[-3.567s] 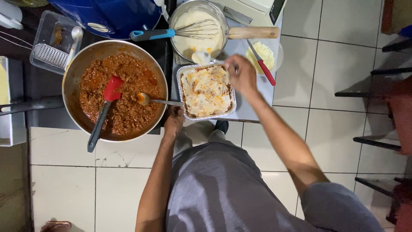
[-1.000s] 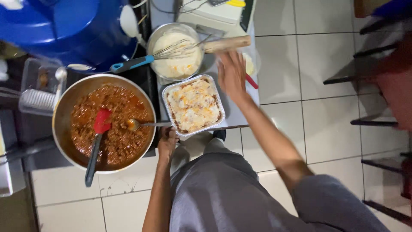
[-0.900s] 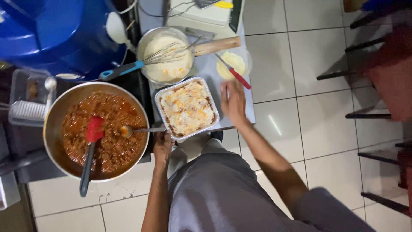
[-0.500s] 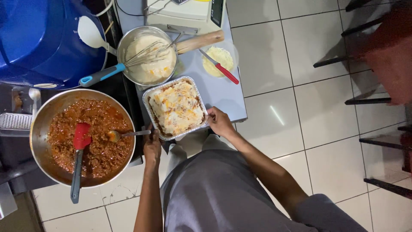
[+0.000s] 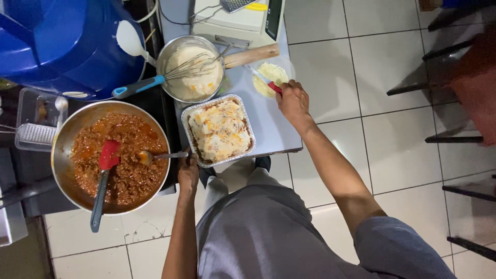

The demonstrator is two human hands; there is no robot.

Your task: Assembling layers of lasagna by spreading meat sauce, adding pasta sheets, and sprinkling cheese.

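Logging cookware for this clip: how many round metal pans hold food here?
2. The large pan of red meat sauce sits at left, with a red spatula and spoon in it. The smaller saucepan of white sauce, holding a whisk, stands behind the foil tray.

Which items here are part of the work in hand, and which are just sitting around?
In use:
- right hand on the red-handled utensil at the small bowl of shredded cheese
- left hand by the spoon in the pan of meat sauce
- foil tray of layered food
- saucepan of white sauce with whisk

Lying about:
- blue container
- grater
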